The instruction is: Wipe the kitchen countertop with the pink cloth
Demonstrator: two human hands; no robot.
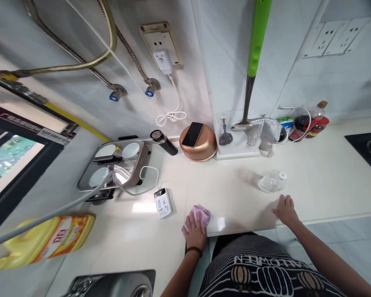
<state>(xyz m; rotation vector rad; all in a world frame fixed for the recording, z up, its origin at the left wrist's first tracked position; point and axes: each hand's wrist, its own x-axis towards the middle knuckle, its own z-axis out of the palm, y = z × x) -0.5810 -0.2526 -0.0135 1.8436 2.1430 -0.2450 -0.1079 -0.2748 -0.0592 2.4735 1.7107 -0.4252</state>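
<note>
My left hand (194, 232) presses flat on a pink cloth (198, 213) near the front edge of the white countertop (235, 194); its fingers lie over the cloth. My right hand (285, 209) rests on the counter edge further right, fingers spread, holding nothing. A small clear glass jar (270, 182) with a white lid lies on its side just beyond the right hand. A white power bank (163, 203) sits left of the cloth.
An upturned copper bowl (200, 145) carries a phone (192, 134). A black flask (164, 142), an egg cooker (117, 165), a yellow bottle (46, 241), a sink (117, 284), sauce bottles (309, 121) and a hob (369, 150) surround the work area.
</note>
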